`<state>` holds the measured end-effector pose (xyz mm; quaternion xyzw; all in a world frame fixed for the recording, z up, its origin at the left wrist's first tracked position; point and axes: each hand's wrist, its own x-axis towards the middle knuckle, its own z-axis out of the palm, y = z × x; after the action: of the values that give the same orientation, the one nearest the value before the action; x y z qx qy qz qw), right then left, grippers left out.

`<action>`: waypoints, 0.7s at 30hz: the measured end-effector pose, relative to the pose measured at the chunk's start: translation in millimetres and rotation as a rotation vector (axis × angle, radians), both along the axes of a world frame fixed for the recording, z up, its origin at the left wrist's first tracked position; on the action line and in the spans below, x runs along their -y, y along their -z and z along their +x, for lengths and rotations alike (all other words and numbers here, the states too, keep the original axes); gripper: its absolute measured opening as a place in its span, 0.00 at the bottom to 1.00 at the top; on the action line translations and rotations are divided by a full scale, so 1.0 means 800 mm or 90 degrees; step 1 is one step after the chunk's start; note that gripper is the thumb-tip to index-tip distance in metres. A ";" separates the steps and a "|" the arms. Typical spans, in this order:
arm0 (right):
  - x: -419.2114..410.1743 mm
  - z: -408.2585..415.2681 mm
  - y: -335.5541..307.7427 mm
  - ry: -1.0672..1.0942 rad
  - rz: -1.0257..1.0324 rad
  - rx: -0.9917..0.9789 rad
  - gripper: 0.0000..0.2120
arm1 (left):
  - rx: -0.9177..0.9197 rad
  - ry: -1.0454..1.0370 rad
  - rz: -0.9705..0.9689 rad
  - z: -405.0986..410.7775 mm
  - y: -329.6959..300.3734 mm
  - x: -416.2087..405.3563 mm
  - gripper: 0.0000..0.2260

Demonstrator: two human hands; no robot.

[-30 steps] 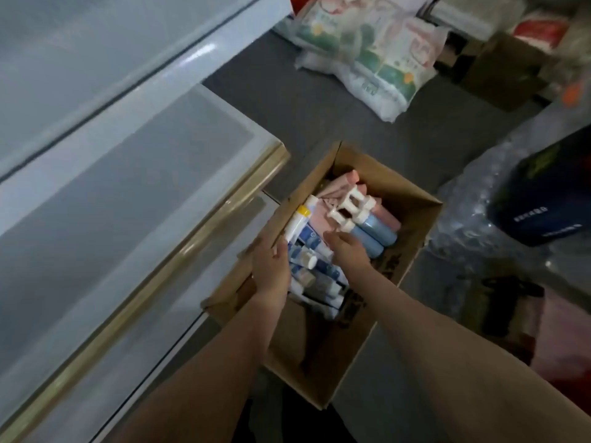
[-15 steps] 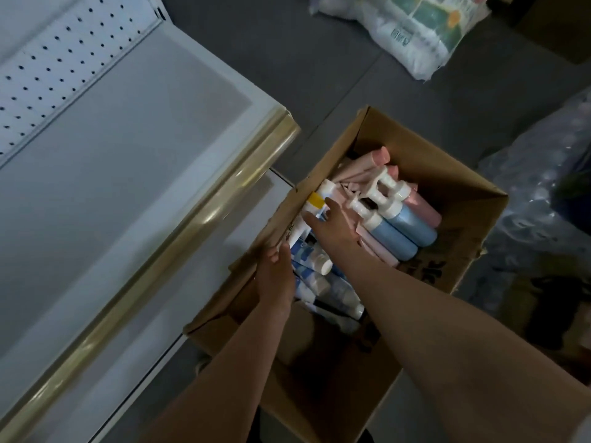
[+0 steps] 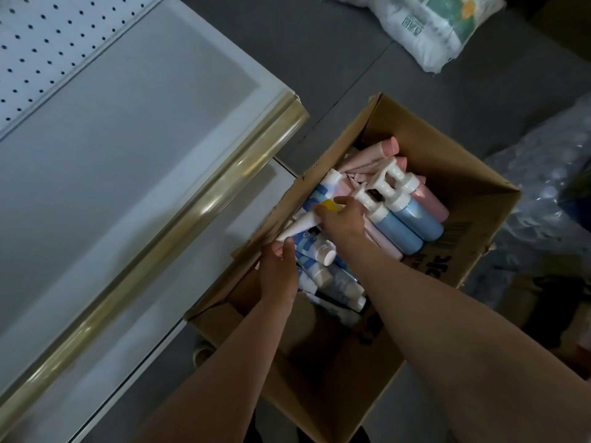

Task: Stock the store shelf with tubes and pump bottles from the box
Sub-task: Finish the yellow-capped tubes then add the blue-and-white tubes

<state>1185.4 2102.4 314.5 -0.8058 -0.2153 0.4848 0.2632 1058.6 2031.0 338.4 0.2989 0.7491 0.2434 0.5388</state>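
An open cardboard box (image 3: 473,219) on the floor holds blue and white tubes (image 3: 323,270), pink tubes (image 3: 374,155) and blue and pink pump bottles (image 3: 403,225) with white pump heads. My right hand (image 3: 343,219) reaches into the box and grips a white tube with a yellow cap (image 3: 307,222) near its cap end. My left hand (image 3: 278,273) is at the box's left wall and holds the tube's lower end. The white store shelf (image 3: 128,148) with a gold front rail lies to the left of the box.
A perforated white back panel (image 3: 41,43) rises behind the shelf. A lower shelf level (image 3: 249,199) sits beside the box. White plastic packs (image 3: 431,30) lie on the grey floor at the top right. Bubble wrap (image 3: 543,187) and dark items crowd the right side.
My right hand has moved left from the pump bottles onto the yellow-capped tube and closed round it. The view has tilted down and closer to the box.
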 end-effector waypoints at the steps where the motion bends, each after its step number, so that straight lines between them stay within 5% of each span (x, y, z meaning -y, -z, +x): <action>1: 0.004 0.007 -0.006 0.051 0.010 -0.024 0.24 | 0.004 0.002 0.005 0.002 -0.003 0.002 0.17; 6: 0.040 0.060 -0.042 0.251 0.077 -0.200 0.12 | -0.001 0.134 0.006 0.032 -0.009 0.011 0.18; 10: 0.068 0.088 -0.055 0.340 0.091 -0.237 0.14 | -0.010 0.258 0.006 0.059 0.004 0.008 0.20; 14: 0.091 0.102 -0.056 0.346 0.074 -0.262 0.25 | -0.137 0.442 -0.003 0.053 0.027 0.014 0.21; 17: 0.101 0.105 -0.051 0.390 0.060 -0.291 0.21 | -0.253 0.530 -0.043 0.042 0.045 0.026 0.21; 21: 0.108 0.102 -0.047 0.404 0.033 -0.298 0.11 | -0.233 0.450 -0.136 0.032 0.060 0.048 0.21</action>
<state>1266.8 2016.3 352.0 -0.6932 0.0981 0.5443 0.4621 1084.0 1992.9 290.8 0.5188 0.7048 -0.0928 0.4748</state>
